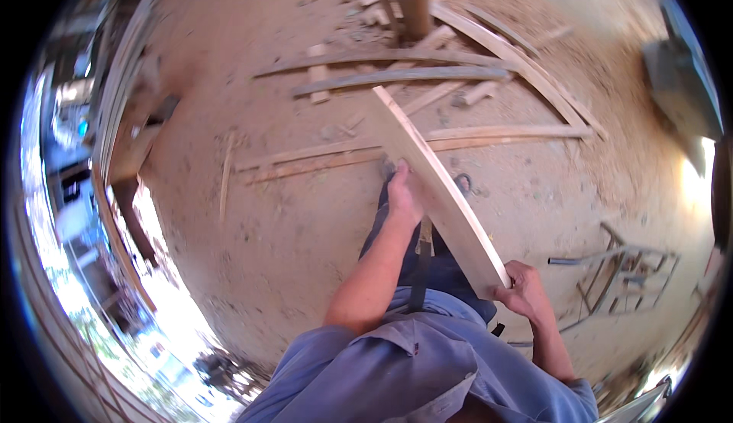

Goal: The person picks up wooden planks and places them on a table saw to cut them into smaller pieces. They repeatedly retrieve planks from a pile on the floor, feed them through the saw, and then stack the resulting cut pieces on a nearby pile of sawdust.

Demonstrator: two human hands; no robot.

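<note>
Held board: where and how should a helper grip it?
Probably the far end of the board, by both long edges, from beyond it: the left hand is partway along, the right hand at the near end, leaving the far end free.

dirt floor [298, 247]; long wooden strips [397, 75], scattered; metal frame [609, 272], right

Floor [298, 247] at left lay open — the slanting board [447, 213] barred the middle, loose planks [397, 76] and a post [410, 3] the far side, a metal frame [620, 250] the right.
</note>
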